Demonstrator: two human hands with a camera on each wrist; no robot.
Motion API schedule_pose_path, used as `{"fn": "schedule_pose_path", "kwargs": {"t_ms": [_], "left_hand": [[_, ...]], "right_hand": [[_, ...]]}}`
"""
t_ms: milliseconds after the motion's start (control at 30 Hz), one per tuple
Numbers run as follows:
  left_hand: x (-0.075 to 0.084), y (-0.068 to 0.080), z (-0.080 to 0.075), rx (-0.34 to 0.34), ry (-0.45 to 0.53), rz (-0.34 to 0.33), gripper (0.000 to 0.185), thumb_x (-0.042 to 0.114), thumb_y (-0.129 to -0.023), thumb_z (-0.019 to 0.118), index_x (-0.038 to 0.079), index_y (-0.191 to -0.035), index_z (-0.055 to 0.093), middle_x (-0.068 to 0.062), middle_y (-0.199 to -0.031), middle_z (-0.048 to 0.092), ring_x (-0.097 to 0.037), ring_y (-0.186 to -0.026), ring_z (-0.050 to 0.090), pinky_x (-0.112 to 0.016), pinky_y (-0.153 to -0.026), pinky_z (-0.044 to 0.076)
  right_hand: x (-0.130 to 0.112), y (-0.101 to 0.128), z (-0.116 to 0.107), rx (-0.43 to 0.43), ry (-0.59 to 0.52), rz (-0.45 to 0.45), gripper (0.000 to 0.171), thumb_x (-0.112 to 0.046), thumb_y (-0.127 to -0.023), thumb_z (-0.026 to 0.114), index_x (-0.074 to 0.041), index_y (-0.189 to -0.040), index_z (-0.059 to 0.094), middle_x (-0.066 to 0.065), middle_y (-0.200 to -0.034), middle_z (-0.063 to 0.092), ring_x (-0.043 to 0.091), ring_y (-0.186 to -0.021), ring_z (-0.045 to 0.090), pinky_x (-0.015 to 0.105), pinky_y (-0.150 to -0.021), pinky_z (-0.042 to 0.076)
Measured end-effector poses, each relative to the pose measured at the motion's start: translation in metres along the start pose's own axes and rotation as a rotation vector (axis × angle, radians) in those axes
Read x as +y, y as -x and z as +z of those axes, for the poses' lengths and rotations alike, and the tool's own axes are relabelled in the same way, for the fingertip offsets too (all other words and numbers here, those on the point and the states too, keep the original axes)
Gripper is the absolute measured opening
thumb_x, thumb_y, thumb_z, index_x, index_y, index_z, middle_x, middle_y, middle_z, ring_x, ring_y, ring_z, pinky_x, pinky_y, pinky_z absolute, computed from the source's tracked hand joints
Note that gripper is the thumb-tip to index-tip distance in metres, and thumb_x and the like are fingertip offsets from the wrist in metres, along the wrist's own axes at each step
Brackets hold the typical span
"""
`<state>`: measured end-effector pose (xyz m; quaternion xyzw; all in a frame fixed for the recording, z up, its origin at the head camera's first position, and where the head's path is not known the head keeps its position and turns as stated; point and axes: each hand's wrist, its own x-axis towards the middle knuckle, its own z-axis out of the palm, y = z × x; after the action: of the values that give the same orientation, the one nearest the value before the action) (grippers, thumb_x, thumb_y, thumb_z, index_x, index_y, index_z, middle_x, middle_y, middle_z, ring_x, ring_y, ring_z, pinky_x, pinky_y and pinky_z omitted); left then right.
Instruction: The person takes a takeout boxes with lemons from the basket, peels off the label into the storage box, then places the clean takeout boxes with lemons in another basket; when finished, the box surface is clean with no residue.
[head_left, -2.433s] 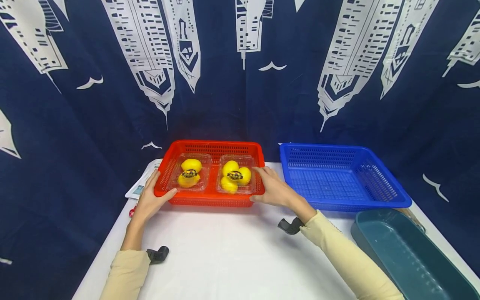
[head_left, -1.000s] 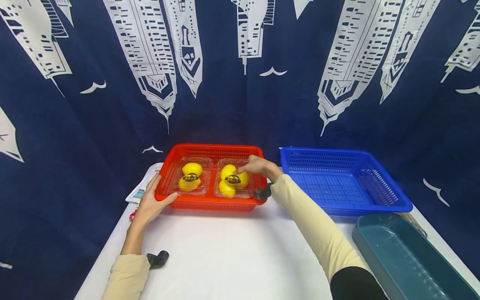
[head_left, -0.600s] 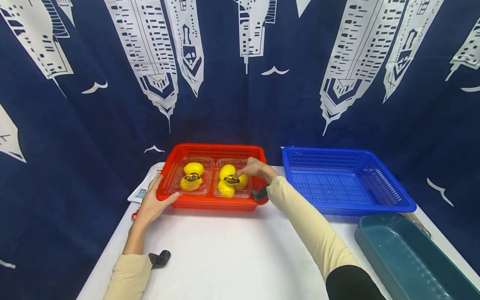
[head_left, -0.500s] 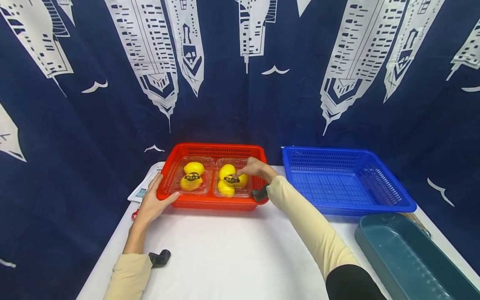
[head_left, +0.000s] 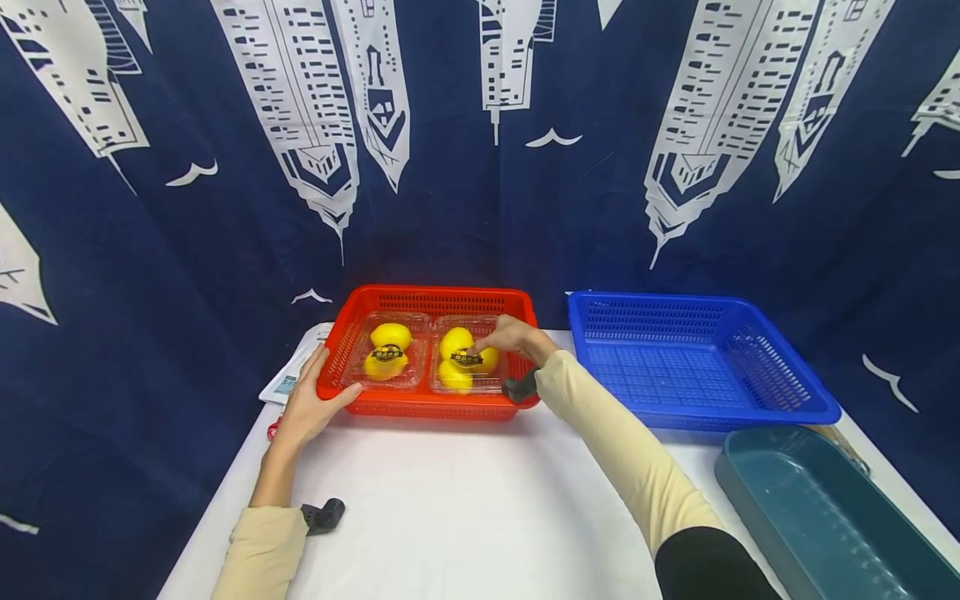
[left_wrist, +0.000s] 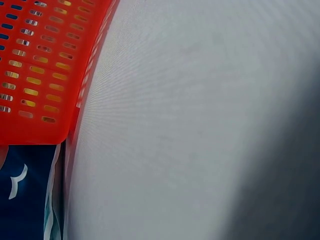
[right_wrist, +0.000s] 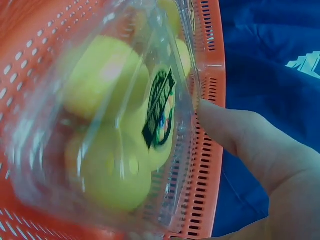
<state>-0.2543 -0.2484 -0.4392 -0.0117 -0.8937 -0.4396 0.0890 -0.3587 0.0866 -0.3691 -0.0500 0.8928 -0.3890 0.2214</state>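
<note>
From where I stand, two tan sleeves [head_left: 258, 550] come first, and the right one ends in a black part [head_left: 708, 567] near the elbow. A dark green tub [head_left: 832, 508] sits on the right side of the white table [head_left: 450, 500]. A small black camera [head_left: 324, 517] is at the left wrist, and one more [head_left: 520, 386] is at the right wrist.

Past that, the left hand [head_left: 306, 411] rests at the near left corner of the red basket [head_left: 431, 408]. Its fingers are loose and nearly straight along the side, and its thumb is by the front rim. A little red thing [head_left: 273, 429] is just beside that wrist, and a white packet [head_left: 292, 375] lies by the basket.

Two clear boxes sit side by side in the red basket. The left box [head_left: 417, 375] has two yellow lemons in it. The right box [head_left: 483, 385] has three. Both have a black label on top. The right hand [head_left: 517, 337] is over the right box, with a fingertip by the lid. I can't tell if it grips the box.

The blue basket [head_left: 652, 367] is off to the right. Behind everything hangs a dark blue cloth [head_left: 465, 217] with white upside-down towers and birds.
</note>
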Motion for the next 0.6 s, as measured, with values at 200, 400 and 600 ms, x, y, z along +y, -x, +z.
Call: {"fn": "schedule_pose_path", "kwargs": {"t_ms": [200,400,600], "left_hand": [[0.0002,-0.0005,0.0013,-0.006,-0.013,0.001,0.098,0.044,-0.083,0.072,0.006,-0.156,0.018,-0.009,-0.165,0.014,-0.039,-0.149,0.018,-0.067,-0.116,0.022],[0.0,0.0,0.0006,-0.008,-0.008,-0.019,0.098,0.044,-0.083,0.072,0.007,-0.156,0.017,-0.008,-0.165,0.013,-0.038,-0.15,0.017,-0.067,-0.116,0.021],[0.0001,0.0004,-0.0018,-0.016,-0.012,-0.025,0.1,0.046,-0.083,0.072,0.007,-0.156,0.017,-0.009,-0.165,0.012,-0.039,-0.15,0.016,-0.067,-0.116,0.021]], "right_hand": [[-0.0015,-0.0011,0.0003,-0.009,0.02,0.042,0.089,-0.032,-0.079,0.078,0.004,-0.144,0.03,0.015,-0.147,0.037,0.029,-0.129,0.04,0.044,-0.117,0.034],[-0.0021,-0.004,0.0046,0.004,-0.012,0.052,0.066,-0.023,-0.082,0.073,0.003,-0.132,0.039,0.013,-0.126,0.043,0.028,-0.117,0.041,0.043,-0.113,0.037],[0.0001,-0.0064,0.0089,-0.014,-0.062,0.069,0.078,-0.017,-0.085,0.07,0.004,-0.147,0.026,0.017,-0.153,0.031,0.032,-0.138,0.033,0.047,-0.122,0.026]]}}
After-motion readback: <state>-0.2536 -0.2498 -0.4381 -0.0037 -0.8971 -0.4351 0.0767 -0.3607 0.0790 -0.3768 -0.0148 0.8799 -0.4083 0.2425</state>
